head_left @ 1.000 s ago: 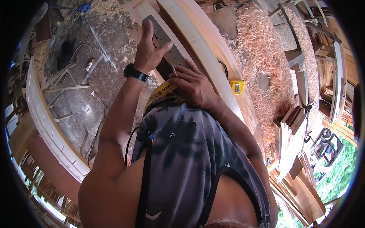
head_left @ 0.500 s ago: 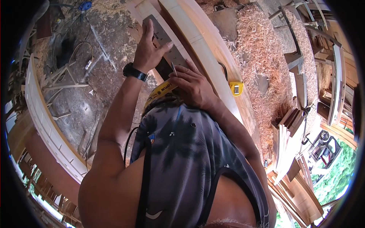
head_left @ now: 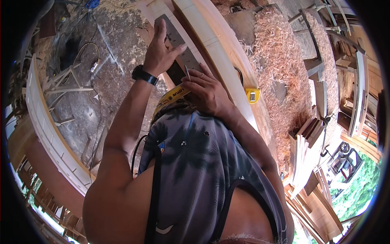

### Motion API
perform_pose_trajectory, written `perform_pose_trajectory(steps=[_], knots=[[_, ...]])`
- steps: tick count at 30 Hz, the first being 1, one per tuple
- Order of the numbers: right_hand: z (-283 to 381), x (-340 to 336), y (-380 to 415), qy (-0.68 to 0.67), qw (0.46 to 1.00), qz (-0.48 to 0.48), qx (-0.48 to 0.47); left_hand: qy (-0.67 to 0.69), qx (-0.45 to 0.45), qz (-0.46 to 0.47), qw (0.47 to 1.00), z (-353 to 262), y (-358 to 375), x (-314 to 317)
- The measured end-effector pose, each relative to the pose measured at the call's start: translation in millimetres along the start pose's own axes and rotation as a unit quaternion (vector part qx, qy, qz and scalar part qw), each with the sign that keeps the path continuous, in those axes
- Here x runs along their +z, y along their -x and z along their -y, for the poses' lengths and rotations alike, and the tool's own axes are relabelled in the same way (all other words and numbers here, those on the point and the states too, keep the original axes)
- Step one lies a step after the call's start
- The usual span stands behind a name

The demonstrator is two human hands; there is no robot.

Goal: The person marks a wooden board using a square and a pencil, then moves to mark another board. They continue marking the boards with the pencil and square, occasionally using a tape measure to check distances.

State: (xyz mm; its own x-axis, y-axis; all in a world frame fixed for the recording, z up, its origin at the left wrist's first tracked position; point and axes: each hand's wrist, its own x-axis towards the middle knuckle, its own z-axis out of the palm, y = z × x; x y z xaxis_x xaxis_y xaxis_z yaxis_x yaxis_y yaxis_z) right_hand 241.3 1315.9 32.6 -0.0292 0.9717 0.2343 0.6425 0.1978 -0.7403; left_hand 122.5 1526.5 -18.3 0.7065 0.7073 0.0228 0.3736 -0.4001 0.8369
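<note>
A handsaw with a grey metal blade (head_left: 174,40) and a yellow handle (head_left: 175,94) marked LOTUS lies along a pale timber beam (head_left: 195,24). My left hand (head_left: 159,55), with a black watch at the wrist, holds the blade by its left side. Its thumb lies across the metal and a finger stretches along the edge; the other fingers are partly hidden. Close by, my right hand (head_left: 208,91) pinches a thin pencil (head_left: 187,72), its tip at the blade near the handle. That hand also rests against the timber.
A yellow tape measure (head_left: 252,95) sits on the timber to the right. Wood shavings (head_left: 276,53) cover the ground beyond. A long curved wooden piece (head_left: 42,110) stands at left, and stacked boards (head_left: 302,158) lie at right. A cord (head_left: 97,53) crosses the stained floor.
The view has shifted very slightly. Both hands, the handsaw and the pencil keep nearly the same positions.
</note>
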Motion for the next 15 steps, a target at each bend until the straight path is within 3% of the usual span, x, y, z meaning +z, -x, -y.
perform_pose_trajectory(steps=[15], knots=[[-0.1,1.2,2.2,-0.001,1.000,-0.003,0.000,-0.020,0.000,0.026,0.999,-5.1,0.3,-2.1]])
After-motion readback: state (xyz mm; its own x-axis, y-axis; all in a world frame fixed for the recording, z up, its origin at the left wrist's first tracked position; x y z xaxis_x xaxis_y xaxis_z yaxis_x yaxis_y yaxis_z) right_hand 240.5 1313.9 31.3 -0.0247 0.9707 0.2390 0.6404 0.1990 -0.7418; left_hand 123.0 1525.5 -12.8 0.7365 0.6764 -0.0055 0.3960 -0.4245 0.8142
